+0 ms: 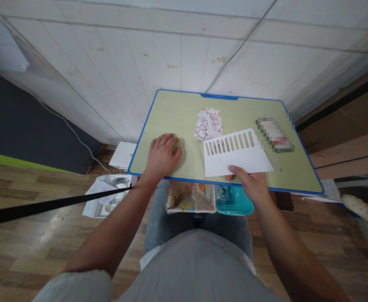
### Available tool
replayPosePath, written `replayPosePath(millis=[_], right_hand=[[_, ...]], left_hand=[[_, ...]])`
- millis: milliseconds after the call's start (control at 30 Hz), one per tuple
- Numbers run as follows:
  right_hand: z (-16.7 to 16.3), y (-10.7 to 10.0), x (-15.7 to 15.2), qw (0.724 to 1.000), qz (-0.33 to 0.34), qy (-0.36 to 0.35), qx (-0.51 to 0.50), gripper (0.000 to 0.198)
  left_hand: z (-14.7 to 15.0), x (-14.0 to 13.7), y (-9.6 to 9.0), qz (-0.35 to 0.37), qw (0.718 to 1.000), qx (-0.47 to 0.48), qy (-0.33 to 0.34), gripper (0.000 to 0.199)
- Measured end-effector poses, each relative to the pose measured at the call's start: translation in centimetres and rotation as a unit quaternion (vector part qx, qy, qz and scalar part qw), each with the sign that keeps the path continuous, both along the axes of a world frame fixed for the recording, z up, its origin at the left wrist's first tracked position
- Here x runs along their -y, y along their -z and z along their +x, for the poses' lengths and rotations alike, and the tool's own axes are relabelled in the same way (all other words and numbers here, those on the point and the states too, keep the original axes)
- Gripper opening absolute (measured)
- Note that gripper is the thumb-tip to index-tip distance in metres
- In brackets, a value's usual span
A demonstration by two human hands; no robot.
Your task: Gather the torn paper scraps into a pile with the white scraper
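My right hand [248, 180] grips the front edge of a white sheet [230, 161], thumb on top and fingers beneath. A row of several long rounded slots runs along the sheet's far side. My left hand [164, 156] rests palm down on the left front part of the table [177, 113], fingers stretched out, holding nothing. Between the hands and farther back lies a pile of small whitish-pink pieces [209, 122]; the sheet's far left corner is close to its near edge. Something clear and thin seems to show along the sheet's left side.
A blurred-out dark-edged object [275, 135] lies on the table's right. Below the front edge, over my lap, are a patterned container [190, 209] and a teal basin [236, 209]. White boxes [122, 156] stand at the left, and a wall [171, 50] rises behind.
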State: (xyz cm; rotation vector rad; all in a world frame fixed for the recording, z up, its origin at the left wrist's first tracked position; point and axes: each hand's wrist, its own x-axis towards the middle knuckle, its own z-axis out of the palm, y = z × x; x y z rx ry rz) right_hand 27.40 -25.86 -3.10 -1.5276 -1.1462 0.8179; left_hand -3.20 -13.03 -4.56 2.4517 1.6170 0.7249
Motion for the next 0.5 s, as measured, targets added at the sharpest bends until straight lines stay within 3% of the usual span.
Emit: replayPosePath(millis=[500], right_hand=[[0.29,-0.49,0.23,0.998,-0.033,-0.045,0.013,0.039]], left_hand=[[0.02,0.09,-0.3,-0.015,1.0,0.015,0.002,0.038]])
